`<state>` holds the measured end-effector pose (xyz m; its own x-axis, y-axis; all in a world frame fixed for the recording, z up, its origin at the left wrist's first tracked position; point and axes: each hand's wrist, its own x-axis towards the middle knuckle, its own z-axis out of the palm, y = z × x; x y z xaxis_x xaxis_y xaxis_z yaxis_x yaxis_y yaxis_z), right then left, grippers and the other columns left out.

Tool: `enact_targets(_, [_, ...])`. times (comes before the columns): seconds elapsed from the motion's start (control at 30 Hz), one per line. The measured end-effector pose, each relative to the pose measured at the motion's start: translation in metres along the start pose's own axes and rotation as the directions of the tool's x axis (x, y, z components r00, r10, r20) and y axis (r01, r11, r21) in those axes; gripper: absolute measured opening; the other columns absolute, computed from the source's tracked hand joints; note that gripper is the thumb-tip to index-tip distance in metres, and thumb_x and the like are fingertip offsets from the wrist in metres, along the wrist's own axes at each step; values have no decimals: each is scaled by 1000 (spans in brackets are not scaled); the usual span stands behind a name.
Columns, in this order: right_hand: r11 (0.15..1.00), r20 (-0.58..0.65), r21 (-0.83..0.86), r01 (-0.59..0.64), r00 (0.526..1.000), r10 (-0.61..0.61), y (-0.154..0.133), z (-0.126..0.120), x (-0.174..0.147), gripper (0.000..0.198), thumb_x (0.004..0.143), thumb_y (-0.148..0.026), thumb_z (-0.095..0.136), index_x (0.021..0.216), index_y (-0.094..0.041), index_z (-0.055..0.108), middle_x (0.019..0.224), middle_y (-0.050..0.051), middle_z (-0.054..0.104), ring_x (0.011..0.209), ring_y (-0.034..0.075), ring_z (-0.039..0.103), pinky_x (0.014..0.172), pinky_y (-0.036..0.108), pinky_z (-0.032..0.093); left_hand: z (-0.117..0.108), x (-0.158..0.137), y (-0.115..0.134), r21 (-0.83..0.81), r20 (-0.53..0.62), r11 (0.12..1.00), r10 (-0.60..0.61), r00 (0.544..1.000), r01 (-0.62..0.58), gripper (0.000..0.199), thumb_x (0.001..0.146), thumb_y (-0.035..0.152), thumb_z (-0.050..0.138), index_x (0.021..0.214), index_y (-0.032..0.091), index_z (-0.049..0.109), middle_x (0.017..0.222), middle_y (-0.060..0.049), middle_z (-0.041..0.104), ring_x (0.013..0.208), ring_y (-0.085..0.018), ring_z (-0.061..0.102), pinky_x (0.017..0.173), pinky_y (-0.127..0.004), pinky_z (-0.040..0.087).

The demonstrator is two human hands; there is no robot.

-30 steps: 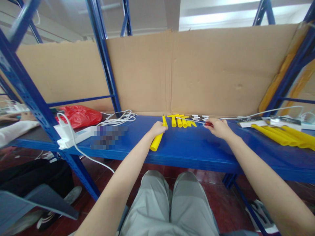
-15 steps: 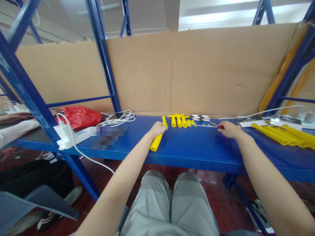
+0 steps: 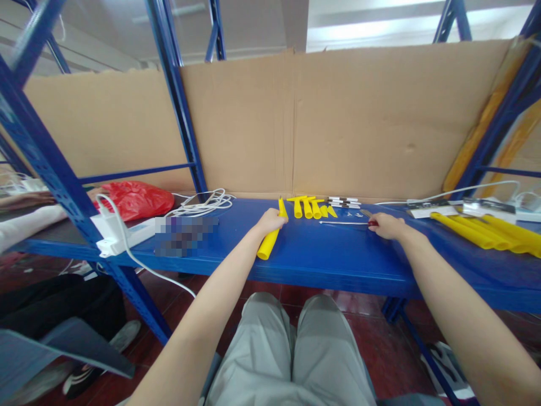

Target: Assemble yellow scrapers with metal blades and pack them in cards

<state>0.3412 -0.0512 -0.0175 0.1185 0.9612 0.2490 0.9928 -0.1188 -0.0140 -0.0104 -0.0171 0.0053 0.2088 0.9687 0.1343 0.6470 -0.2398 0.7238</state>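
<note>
My left hand (image 3: 271, 222) is wrapped around a yellow tube (image 3: 266, 248), which slants toward the front edge of the blue shelf (image 3: 313, 254). In my right hand (image 3: 387, 225) is the red handle of a screwdriver (image 3: 344, 223); its long thin metal shaft points left, just above or on the shelf. Just behind that hand lies a flat, thin blade-like piece (image 3: 365, 212), partly hidden. Between my hands, farther back, several yellow tubes with crosspieces (image 3: 307, 208) stand beside small yellow cut pieces (image 3: 328, 211).
Black-and-white pens (image 3: 344, 203) lie by the cardboard wall (image 3: 359, 124). More yellow tubes (image 3: 477, 234) rest at right near flat packs (image 3: 490, 210). At left are a power strip (image 3: 135, 234), coiled white cable (image 3: 207, 202), a red bag (image 3: 137, 200) and another person's arm (image 3: 34, 223).
The screwdriver has come toward me and slightly left with my right hand, its shaft now apart from the pieces behind. My left hand and its tube stay put.
</note>
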Motion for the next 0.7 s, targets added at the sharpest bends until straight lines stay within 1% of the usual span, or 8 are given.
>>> enact_targets(0.1, [998,103,-17,-67,992,69,-5,-6,-3,24,84,-26,51,99,-23,70,101,10,72,96,28,65,82,48,50,0,0,0,-3,0,1000,4,1000,-4,20,69,11,56,50,16,52,48,1,52,48,-11,51,47,-20,35])
enact_targets(0.2, [998,95,23,-64,994,62,-7,-9,-4,27,86,-26,48,103,-23,68,107,10,71,98,26,65,83,43,50,0,1,0,-1,12,1000,4,1000,-4,19,68,12,56,50,16,52,49,0,54,50,-13,53,49,-21,37])
enact_targets(0.33, [997,51,76,-8,999,4,2,-1,2,29,85,-26,50,107,-21,67,107,10,71,95,24,66,84,38,49,0,1,-1,-5,13,1000,4,1000,-4,20,68,12,56,49,16,53,51,-1,56,52,-14,55,51,-22,39])
enact_targets(0.47, [996,-5,79,34,999,-34,11,7,8,31,83,-30,53,109,-21,67,105,9,72,93,23,66,82,35,50,0,1,0,-5,9,1000,4,1000,-4,21,69,11,57,49,16,53,50,0,55,50,-13,54,49,-21,38])
enact_targets(0.57, [995,-42,91,37,999,-33,9,4,8,33,83,-29,51,112,-21,66,110,10,71,98,24,66,83,34,50,1,1,0,-2,6,1000,1,1000,-1,23,70,11,58,48,16,53,51,-1,56,51,-13,55,51,-21,39])
enact_targets(0.63, [992,-91,116,43,995,-32,5,0,6,33,84,-25,48,112,-21,66,114,10,70,103,24,65,85,34,49,1,1,0,-3,5,1000,3,1000,-3,24,70,11,58,48,16,53,50,-1,57,51,-13,55,52,-21,39])
enact_targets(0.7, [989,-140,138,60,989,-41,-1,-5,3,34,85,-22,45,111,-20,66,113,9,70,104,24,64,88,33,49,1,2,0,-3,2,1000,6,1000,-6,24,71,12,58,47,16,52,50,0,56,51,-13,55,52,-21,39])
